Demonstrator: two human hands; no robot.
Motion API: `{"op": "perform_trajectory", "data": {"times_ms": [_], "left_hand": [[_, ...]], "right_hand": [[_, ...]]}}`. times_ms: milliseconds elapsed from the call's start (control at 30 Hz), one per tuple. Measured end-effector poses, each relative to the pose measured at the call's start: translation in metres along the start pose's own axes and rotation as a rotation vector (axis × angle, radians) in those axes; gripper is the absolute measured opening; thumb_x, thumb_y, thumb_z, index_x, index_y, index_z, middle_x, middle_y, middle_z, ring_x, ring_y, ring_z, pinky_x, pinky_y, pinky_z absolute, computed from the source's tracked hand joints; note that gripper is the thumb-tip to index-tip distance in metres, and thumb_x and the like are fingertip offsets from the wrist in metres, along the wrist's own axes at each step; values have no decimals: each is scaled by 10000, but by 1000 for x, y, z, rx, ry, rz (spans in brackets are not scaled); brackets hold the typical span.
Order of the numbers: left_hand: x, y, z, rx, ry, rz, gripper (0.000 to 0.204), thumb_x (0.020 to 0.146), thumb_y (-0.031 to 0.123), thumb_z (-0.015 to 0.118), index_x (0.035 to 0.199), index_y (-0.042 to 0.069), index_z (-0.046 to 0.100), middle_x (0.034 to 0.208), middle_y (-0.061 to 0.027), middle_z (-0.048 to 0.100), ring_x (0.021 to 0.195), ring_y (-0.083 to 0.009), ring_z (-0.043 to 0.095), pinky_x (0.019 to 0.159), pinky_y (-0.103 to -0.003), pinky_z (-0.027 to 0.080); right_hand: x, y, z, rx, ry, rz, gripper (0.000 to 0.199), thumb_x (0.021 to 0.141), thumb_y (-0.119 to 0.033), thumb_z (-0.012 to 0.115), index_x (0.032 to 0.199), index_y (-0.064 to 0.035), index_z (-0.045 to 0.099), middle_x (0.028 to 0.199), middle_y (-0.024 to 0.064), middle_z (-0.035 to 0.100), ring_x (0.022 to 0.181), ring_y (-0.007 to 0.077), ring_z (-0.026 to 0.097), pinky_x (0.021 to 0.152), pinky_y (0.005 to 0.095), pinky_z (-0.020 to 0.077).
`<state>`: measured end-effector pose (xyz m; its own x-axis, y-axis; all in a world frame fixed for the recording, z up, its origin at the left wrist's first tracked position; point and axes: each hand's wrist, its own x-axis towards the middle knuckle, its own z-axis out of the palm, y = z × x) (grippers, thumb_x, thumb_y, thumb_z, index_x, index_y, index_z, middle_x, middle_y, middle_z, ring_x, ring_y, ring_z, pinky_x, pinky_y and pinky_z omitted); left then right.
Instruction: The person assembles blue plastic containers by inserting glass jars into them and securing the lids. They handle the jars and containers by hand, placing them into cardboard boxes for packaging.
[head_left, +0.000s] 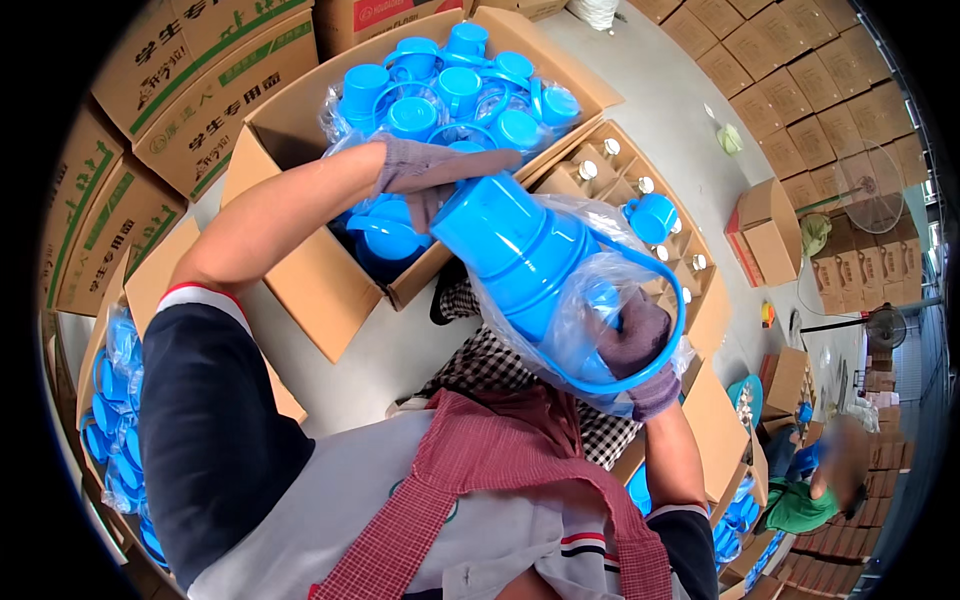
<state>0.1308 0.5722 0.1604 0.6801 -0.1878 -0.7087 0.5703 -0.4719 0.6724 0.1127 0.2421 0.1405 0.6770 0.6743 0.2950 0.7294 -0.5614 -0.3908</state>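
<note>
In front of my chest I hold a blue plastic thermos flask (510,250), tilted, with a clear plastic bag partly around it. My gloved left hand (445,172) is wrapped about its upper left end, fingers along the far edge and thumb at the side. At the other end, inside the loop of the blue carrying handle (680,325), my gloved right hand (640,345) is closed on the flask and the bunched bag; its fingertips are partly hidden. Just beyond, an open carton (335,290) holds several blue flasks (410,118) in clear bags.
A divided carton (710,290) with white-capped bottles stands at the right, a blue cup (652,218) on top. Tall cartons (215,100) are stacked at the left. More blue flasks (120,420) fill a box at lower left. A person in green (805,505) is at far right, near a fan (885,328).
</note>
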Motion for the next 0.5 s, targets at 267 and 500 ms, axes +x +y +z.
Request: {"op": "perform_trajectory", "data": {"times_ms": [267, 500], "left_hand": [[-3, -45, 29, 649, 321, 776, 966, 701, 273, 790, 1473, 111, 233, 1363, -226, 476, 1271, -365, 473, 1104, -427, 362], [32, -78, -38, -307, -33, 223, 892, 798, 700, 536, 1457, 119, 384, 1373, -191, 504, 1165, -395, 560, 867, -514, 538]], "right_hand": [[-5, 12, 2, 121, -163, 134, 358, 791, -276, 715, 1026, -18, 637, 890, 190, 671, 782, 359, 668, 701, 408, 527], [-3, 2, 0, 135, -149, 85, 367, 777, -199, 711, 1070, 2, 621, 904, 181, 690, 796, 302, 691, 728, 362, 535]]}}
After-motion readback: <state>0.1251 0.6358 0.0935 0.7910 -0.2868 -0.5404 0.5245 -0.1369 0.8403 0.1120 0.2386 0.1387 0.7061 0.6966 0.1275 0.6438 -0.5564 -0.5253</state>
